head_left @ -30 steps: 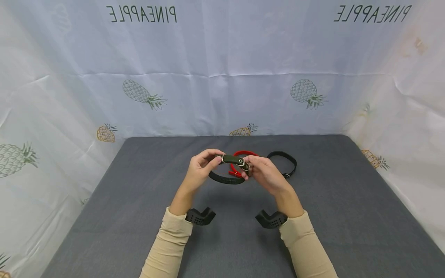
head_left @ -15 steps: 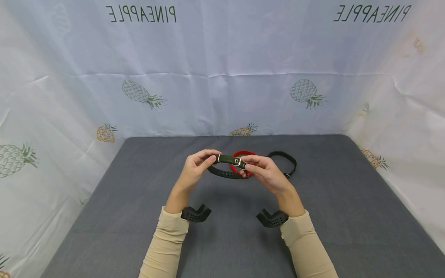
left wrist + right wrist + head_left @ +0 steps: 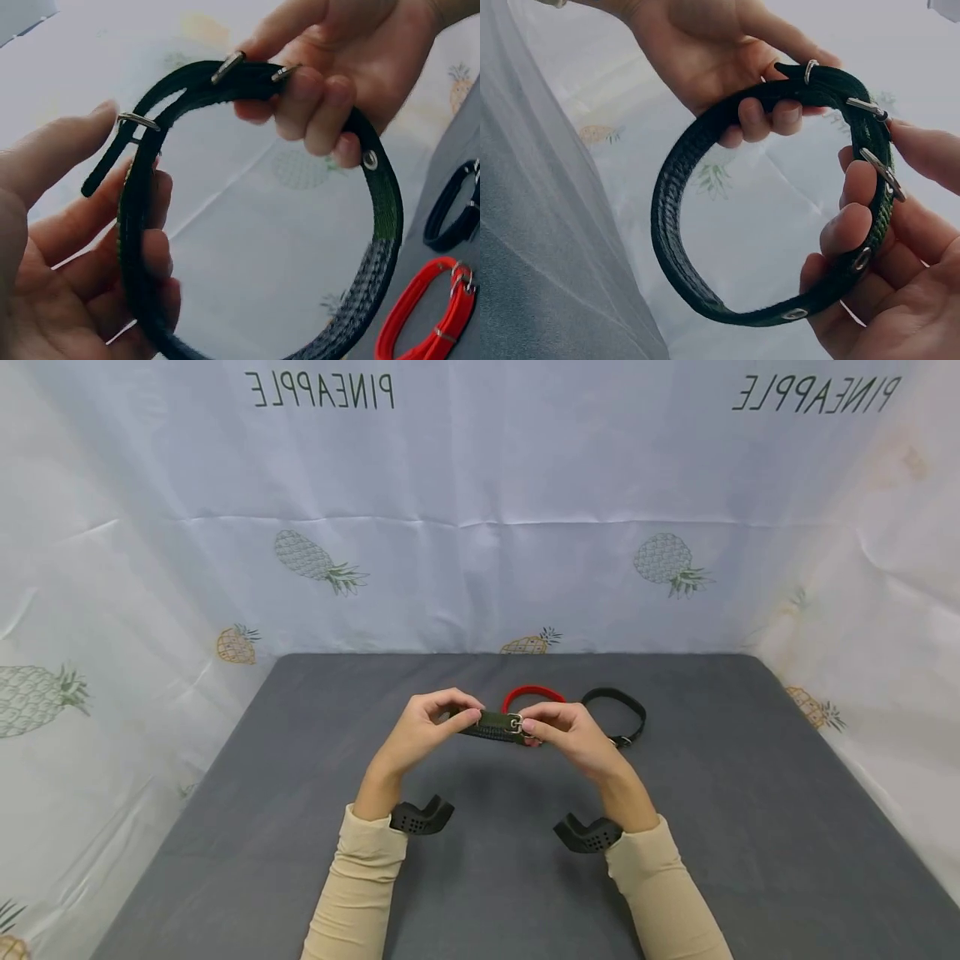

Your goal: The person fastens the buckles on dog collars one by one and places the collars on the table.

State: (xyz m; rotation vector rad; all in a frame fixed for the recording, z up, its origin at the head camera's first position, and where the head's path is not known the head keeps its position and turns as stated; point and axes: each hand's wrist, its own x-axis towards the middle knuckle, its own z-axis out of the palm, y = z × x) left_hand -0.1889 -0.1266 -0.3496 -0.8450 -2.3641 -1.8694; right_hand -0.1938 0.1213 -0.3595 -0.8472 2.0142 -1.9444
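A dark green dog collar (image 3: 495,722) with a black braided section is held up above the table, fastened into a loop. My left hand (image 3: 416,735) grips its left side, thumb by the metal keeper loop (image 3: 140,121); the strap's loose tip (image 3: 94,184) sticks out past it. My right hand (image 3: 588,743) holds the collar beside the silver buckle (image 3: 515,723), its thumb near the metal fittings and its other fingers curled round the band in the right wrist view. Eyelets (image 3: 862,259) show along the band there. In the head view the hands hide the collar's ends.
Behind the hands a red collar (image 3: 534,691) lies on the grey table (image 3: 495,877), partly hidden. To its right lies a black collar (image 3: 637,710), also looped. A pineapple-print curtain (image 3: 480,585) stands along the back and sides.
The held collar has tilted, so its loop looks flatter in the head view. Both hands keep hold of it. The head view has shifted slightly.
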